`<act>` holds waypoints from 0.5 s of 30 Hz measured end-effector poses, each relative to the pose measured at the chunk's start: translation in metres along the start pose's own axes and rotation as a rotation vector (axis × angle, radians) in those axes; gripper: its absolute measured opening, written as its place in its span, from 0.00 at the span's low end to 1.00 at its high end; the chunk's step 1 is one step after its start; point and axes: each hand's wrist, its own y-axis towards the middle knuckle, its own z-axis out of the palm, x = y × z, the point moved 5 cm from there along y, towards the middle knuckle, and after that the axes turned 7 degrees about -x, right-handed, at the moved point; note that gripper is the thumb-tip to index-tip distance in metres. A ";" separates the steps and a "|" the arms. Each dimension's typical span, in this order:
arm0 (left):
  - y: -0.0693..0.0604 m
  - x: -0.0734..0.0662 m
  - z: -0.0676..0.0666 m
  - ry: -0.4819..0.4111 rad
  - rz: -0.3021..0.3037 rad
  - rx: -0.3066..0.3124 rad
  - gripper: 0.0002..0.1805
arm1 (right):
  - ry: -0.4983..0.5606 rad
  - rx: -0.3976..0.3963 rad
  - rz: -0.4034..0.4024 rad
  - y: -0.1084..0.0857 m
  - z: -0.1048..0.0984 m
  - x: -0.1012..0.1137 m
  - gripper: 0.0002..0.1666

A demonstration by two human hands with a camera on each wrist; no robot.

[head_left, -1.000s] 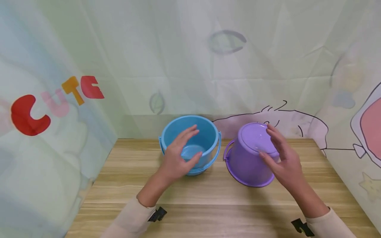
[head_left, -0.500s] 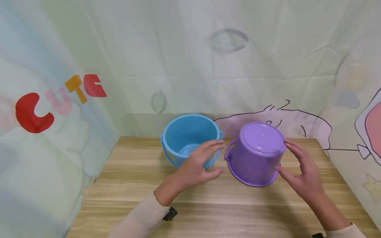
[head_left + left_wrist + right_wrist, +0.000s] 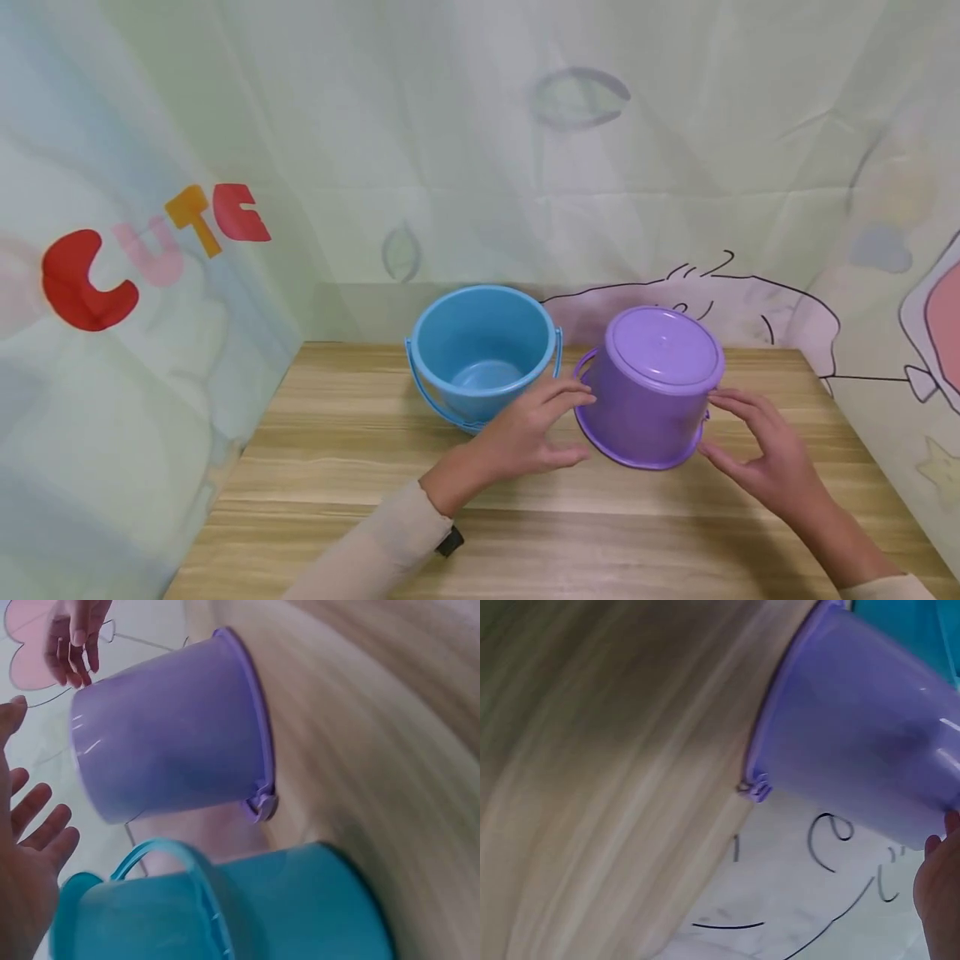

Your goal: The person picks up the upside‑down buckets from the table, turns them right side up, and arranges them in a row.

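A purple bucket (image 3: pixel 645 417) stands upside down on the wooden table, its base facing up and its handle low at the left. To its left a light blue bucket (image 3: pixel 480 329) stands upright, mouth up, the handle hanging down in front. My left hand (image 3: pixel 521 433) is in front of the blue bucket, thumb and fingers spread toward the purple one; in the left wrist view a gap shows between this hand (image 3: pixel 34 855) and the purple bucket (image 3: pixel 172 735). My right hand (image 3: pixel 776 462) is at the purple bucket's right side, fingertips at its wall; whether they touch is unclear.
The wooden table (image 3: pixel 450 550) backs onto a printed fabric wall (image 3: pixel 465 167), close behind both buckets. Another fabric panel with the letters CUTE (image 3: pixel 90 283) rises at the left, and one with a pink drawing (image 3: pixel 941 308) at the right. The buckets stand close together.
My left hand has moved right and lower, from over the blue bucket toward the purple one. My right hand has moved right and down along the purple bucket's side. Both buckets stay put.
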 end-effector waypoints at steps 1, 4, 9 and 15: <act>-0.001 0.000 0.004 -0.009 -0.016 0.016 0.35 | -0.003 0.006 -0.001 -0.002 0.000 -0.002 0.44; -0.005 0.002 0.016 -0.032 -0.062 0.064 0.35 | -0.011 0.002 -0.030 -0.008 0.000 -0.008 0.43; -0.011 0.007 0.031 -0.029 -0.114 0.121 0.35 | 0.001 -0.011 -0.117 -0.014 0.000 -0.014 0.41; -0.015 0.016 0.045 0.037 -0.144 0.192 0.34 | -0.001 0.027 -0.153 -0.021 0.002 -0.021 0.39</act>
